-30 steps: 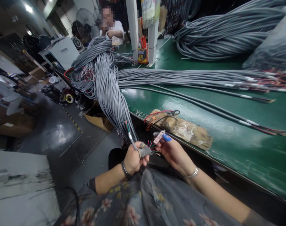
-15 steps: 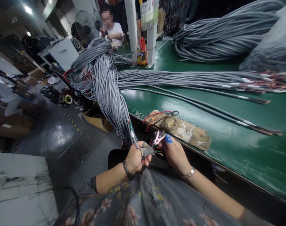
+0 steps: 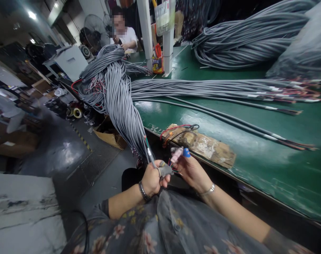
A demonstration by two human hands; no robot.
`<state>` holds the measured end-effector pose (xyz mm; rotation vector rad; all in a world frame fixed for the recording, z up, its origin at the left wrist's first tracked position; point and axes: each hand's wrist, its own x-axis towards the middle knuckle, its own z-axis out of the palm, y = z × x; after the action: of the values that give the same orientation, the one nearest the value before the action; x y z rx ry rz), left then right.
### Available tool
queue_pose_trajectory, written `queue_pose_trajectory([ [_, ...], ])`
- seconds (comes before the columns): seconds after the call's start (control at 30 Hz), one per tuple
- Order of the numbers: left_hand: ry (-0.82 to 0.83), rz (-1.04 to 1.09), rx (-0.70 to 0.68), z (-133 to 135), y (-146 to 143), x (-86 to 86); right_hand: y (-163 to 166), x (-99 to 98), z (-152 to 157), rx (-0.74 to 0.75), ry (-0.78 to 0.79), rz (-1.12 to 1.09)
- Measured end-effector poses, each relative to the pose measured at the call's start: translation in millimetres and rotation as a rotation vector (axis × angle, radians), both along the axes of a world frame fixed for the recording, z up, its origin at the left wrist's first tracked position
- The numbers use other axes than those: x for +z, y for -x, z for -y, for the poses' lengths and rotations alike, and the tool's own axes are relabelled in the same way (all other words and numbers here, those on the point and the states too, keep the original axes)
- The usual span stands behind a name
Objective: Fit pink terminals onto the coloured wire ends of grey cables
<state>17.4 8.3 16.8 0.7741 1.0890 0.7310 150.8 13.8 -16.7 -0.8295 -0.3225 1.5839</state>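
My left hand (image 3: 152, 178) is closed around the end of a grey cable (image 3: 149, 153), thumb capped in grey, just below the table edge. Thin coloured wires (image 3: 171, 165) fan out of that cable end toward my right hand (image 3: 190, 168). The right hand pinches a small pink clip (image 3: 176, 153) between thumb and a blue-taped fingertip, right at the wires. The cable rises into a thick hanging bundle of grey cables (image 3: 120, 102) draped over the green table (image 3: 268, 155).
A worn cardboard pad (image 3: 205, 145) with red and black leads lies on the table edge. Long grey cables (image 3: 216, 90) run across the table, and coils (image 3: 250, 35) are piled behind. Another person (image 3: 123, 33) sits at the far end. Boxes and tape rolls lie on the floor at left.
My right hand has moved the pink clip in toward the coloured wires at the cable end. The left hand has kept its grip and barely shifted.
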Motion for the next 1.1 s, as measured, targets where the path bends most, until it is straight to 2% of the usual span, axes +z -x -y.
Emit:
queue_pose_trajectory([
  [0.23,-0.010,0.042,0.062,7,7,1.2,-4,4.7,3,0.123,-0.052,-0.058],
  [0.37,-0.010,0.086,0.110,6,6,0.8,-3,8.4,5,0.088,-0.070,-0.016],
  [0.53,0.004,0.102,0.097,5,-1,2.6,-4,11.2,8,0.099,-0.057,-0.001],
  [0.8,0.025,0.098,0.107,3,-6,3.0,-4,3.3,5,0.187,-0.072,-0.153],
  [1.1,0.035,0.077,0.113,5,-5,-6.1,-1,-4.0,4,0.163,-0.033,-0.179],
])
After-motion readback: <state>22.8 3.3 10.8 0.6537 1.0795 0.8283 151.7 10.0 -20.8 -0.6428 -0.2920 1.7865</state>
